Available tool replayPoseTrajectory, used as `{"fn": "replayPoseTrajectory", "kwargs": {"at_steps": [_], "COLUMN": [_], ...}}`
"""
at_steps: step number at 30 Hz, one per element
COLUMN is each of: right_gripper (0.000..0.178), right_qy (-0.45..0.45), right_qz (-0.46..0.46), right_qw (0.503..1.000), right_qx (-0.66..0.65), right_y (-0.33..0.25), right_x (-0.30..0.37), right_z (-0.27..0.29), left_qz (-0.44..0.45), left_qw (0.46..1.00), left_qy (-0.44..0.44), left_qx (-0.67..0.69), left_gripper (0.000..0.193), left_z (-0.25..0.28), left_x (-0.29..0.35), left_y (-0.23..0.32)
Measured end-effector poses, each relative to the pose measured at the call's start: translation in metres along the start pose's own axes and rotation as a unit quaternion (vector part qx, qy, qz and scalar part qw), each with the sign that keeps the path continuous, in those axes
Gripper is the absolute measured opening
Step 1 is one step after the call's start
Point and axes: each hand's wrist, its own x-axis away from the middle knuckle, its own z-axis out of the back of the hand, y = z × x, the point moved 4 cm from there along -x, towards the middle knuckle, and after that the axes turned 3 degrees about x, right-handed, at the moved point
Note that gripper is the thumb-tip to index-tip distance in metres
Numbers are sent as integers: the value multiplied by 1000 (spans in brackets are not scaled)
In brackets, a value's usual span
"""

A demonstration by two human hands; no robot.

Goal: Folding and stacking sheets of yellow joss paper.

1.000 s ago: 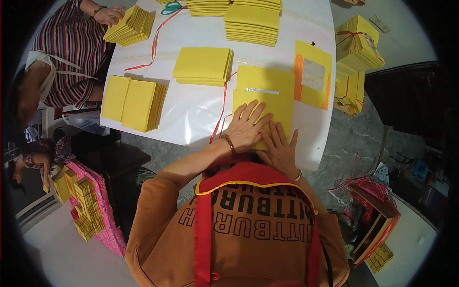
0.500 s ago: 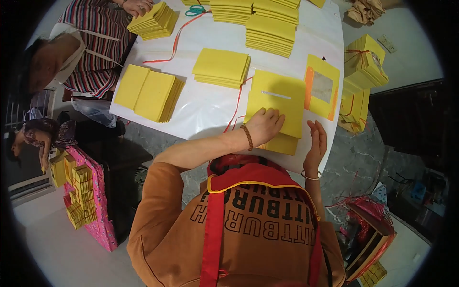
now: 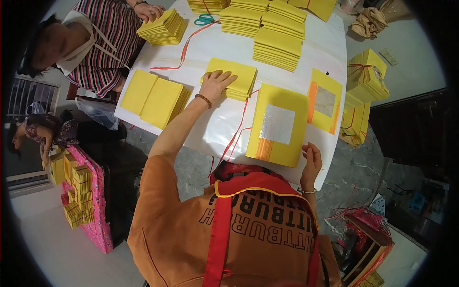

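Note:
My left hand lies palm down with its fingers spread over a stack of folded yellow paper in the middle of the table. It rests on the top of the stack and its fingers do not wrap round it. In front of me is a flat pile of yellow paper, its top sheet bearing a silver square and an orange band. Beside that pile's right edge is my right hand, fingers loosely bent and apart, holding nothing visible.
Another yellow sheet with a silver square lies at the right. Folded yellow stacks stand at the back, others at the left. Red ribbon and teal-handled scissors lie on the white table. A co-worker's hand touches a stack.
My left hand has moved from the pile before me leftward onto the folded stack. That pile's top now shows a silver square and orange band instead of plain yellow with a pale strip.

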Motion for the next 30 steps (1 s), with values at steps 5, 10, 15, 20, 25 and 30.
{"fn": "replayPoseTrajectory", "kwargs": {"at_steps": [5, 10, 15, 20, 25, 30], "right_gripper": [24, 23, 20, 17, 16, 41], "right_qy": [2, 5, 3, -31, -42, -46], "right_qz": [-9, -6, 31, 153, 164, 44], "right_qw": [1000, 1000, 999, 971, 966, 998], "right_qx": [-1, 0, 36, 179, 197, 5], "right_y": [4, 3, -1, -12, -6, 13], "right_x": [-2, -2, -5, -7, -3, -10], "right_z": [0, -3, -4, -7, -5, -1], "left_qz": [10, 10, 17, 14, 2, 61], "left_qw": [1000, 996, 995, 992, 995, 902], "left_qy": [-13, -93, -102, -129, -97, -27], "left_qx": [8, -4, -13, -1, -32, 427], "left_gripper": [59, 65, 67, 65, 64, 49], "left_z": [10, -11, -12, -3, 20, 44], "left_x": [-10, 13, 15, 11, 2, 33], "left_y": [-4, 1, 3, 0, 15, 87]}}
